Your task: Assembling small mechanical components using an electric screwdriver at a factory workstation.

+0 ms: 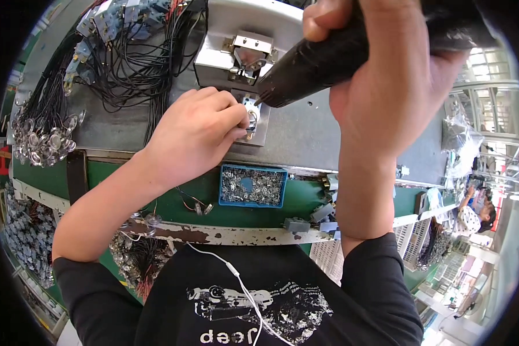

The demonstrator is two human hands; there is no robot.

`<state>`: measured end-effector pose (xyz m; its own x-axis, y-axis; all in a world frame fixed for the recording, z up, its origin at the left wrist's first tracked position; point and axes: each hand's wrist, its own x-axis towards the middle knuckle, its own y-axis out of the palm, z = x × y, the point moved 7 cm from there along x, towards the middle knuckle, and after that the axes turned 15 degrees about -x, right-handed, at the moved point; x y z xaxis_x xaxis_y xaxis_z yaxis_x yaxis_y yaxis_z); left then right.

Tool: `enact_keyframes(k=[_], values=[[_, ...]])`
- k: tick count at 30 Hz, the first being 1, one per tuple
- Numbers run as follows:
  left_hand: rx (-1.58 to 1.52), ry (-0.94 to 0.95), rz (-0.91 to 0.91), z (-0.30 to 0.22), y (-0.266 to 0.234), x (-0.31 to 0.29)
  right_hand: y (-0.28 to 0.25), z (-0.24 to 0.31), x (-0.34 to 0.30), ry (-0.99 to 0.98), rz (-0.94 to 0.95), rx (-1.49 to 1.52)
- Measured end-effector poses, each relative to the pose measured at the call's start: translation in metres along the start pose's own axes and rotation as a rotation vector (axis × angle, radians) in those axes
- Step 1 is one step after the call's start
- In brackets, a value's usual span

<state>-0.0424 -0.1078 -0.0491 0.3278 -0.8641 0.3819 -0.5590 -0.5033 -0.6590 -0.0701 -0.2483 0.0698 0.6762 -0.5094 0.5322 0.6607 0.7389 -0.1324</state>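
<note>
My right hand [380, 86] is wrapped round a thick, black-taped electric screwdriver [305, 72], which slants down to the left. Its narrow tip meets a small white-and-metal part [251, 107] seated in a metal fixture [262, 130] on the bench. At that same part, my left hand [199, 130] has its thumb and fingers pinched together. Whatever sits between those fingertips is hidden. Just behind the fixture stands a metal device with a bracket [252, 55] on its front.
A blue tray [251, 205] of small metal pieces sits near the bench's front edge. Black cables with grey connectors [106, 26] and round metal ends [46, 141] lie at left. Grey connector blocks [297, 225] rest by the front rail. Another person [476, 216] sits far right.
</note>
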Motion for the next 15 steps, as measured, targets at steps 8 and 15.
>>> enact_keyframes(k=[8, 15], values=[[-0.034, -0.041, 0.012, 0.011, 0.009, -0.001, 0.015, -0.014, 0.006, -0.125, -0.163, 0.19], [-0.06, -0.038, -0.008, 0.008, 0.006, -0.001, 0.039, 0.006, 0.024, -0.282, 0.199, 0.233]])
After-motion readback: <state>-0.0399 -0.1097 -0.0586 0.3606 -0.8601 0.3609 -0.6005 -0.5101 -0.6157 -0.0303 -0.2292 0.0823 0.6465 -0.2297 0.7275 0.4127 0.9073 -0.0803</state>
